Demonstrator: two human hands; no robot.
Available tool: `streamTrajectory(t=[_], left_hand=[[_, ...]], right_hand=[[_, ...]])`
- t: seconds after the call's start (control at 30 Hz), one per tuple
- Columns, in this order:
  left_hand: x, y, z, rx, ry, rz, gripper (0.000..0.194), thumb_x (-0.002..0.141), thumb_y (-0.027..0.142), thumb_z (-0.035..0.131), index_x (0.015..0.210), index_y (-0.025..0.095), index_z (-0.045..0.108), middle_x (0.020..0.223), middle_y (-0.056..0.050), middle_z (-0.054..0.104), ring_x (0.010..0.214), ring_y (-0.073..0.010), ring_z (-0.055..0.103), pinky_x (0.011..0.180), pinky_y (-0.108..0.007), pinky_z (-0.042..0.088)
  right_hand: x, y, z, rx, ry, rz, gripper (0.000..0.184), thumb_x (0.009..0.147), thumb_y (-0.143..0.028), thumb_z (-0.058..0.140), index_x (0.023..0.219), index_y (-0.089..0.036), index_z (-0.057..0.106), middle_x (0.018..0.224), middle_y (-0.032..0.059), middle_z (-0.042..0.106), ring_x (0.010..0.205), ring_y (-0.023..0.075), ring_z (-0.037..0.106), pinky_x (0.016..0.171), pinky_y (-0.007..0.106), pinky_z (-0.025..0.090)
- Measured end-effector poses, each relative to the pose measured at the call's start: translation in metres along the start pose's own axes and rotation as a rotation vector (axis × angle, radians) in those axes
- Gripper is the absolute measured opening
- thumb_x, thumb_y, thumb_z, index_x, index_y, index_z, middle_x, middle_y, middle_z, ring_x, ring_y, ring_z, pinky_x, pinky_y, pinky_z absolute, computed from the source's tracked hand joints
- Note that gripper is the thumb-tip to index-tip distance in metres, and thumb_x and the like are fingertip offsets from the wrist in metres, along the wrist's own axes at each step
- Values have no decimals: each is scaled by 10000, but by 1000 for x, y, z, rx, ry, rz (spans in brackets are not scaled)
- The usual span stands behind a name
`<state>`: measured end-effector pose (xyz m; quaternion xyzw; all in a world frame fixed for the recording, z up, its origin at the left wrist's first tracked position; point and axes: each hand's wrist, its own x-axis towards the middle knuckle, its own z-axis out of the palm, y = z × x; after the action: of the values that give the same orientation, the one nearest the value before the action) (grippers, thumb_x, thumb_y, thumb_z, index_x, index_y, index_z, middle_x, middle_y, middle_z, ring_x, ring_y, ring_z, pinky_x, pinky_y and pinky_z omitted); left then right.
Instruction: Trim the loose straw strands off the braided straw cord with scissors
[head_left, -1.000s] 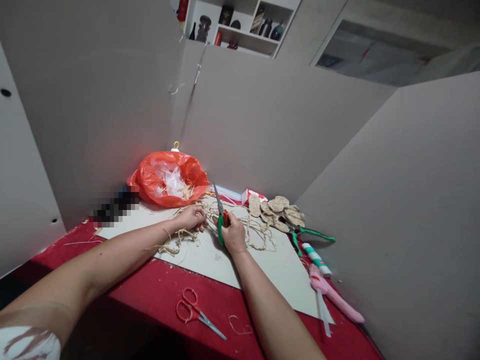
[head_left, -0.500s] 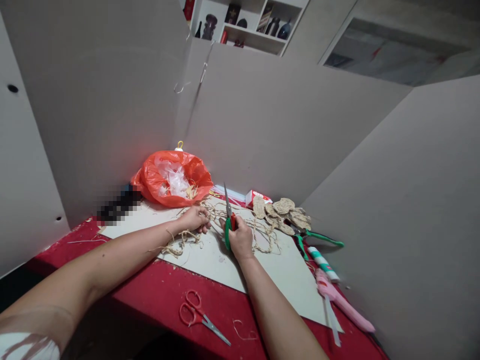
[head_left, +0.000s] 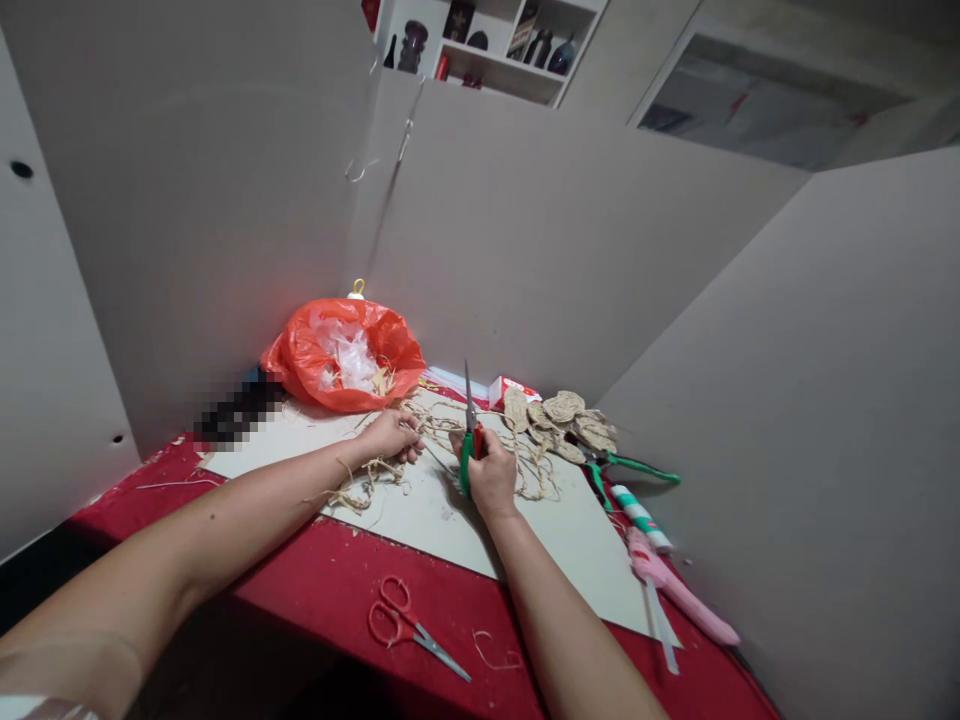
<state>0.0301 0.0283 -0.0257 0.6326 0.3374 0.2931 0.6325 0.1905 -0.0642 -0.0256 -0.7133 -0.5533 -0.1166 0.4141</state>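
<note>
My right hand (head_left: 491, 470) grips scissors (head_left: 470, 430) with green and red handles, their blades pointing up and away from me. To its left, the fingers of my left hand (head_left: 391, 437) are closed on the braided straw cord (head_left: 431, 412), close to the board. More of the cord spreads behind and between both hands, and a loose braided length (head_left: 364, 485) lies by my left wrist. Under everything is a pale board (head_left: 555, 545). Several coiled oval straw pieces (head_left: 564, 407) are piled at its back right.
An orange plastic bag (head_left: 300, 350) with scraps stands at the back. Red-handled scissors (head_left: 409, 630) lie on the red cloth (head_left: 315, 580) in front. Green-handled pliers (head_left: 637, 467), a green-striped white tube (head_left: 640, 517) and a pink glue gun (head_left: 679, 585) line the right side. Grey panels enclose the table.
My right hand has shifted slightly to the right with the scissors, widening the space between my hands. My left hand has stayed nearly in place. The view has tilted a little.
</note>
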Motion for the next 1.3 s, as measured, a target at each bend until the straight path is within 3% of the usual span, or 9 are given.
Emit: streamTrajectory(t=[0.33, 0.67, 0.93, 1.13, 1.3], left_hand=[[6, -2, 4, -12, 47, -24, 143, 748, 27, 506, 777, 161, 464, 562, 24, 624, 353, -54, 504, 373, -139, 326], [9, 1, 2, -24, 19, -37, 149, 764, 38, 489, 782, 175, 434, 587, 27, 618, 353, -58, 500, 371, -152, 330], [4, -1, 3, -47, 5, -18, 157, 730, 17, 493, 740, 168, 453, 521, 34, 601, 323, -55, 473, 355, -137, 299], [1, 1, 5, -59, 6, -3, 155, 727, 12, 498, 743, 163, 471, 527, 31, 608, 340, -61, 499, 360, -136, 319], [4, 0, 4, -49, 13, 8, 97, 762, 79, 538, 748, 158, 482, 572, 10, 635, 389, -71, 550, 366, -133, 332]], right_hand=[[-4, 4, 5, 27, -22, -47, 332, 766, -543, 528, 744, -212, 550, 600, -12, 534, 526, 122, 416, 545, 236, 331], [0, 8, 6, 80, -6, 34, 343, 742, -550, 575, 708, -212, 526, 578, -34, 501, 529, 115, 400, 552, 234, 338], [-1, -10, 6, 192, -3, 161, 343, 677, -532, 629, 704, -210, 515, 558, -50, 463, 531, 118, 395, 550, 241, 334], [39, -36, -18, 270, 24, 140, 315, 680, -491, 627, 700, -193, 528, 606, -24, 511, 562, 126, 438, 556, 243, 352], [70, -40, -48, 235, 209, -1, 348, 720, -540, 607, 763, -201, 541, 685, -2, 572, 621, 140, 497, 615, 255, 388]])
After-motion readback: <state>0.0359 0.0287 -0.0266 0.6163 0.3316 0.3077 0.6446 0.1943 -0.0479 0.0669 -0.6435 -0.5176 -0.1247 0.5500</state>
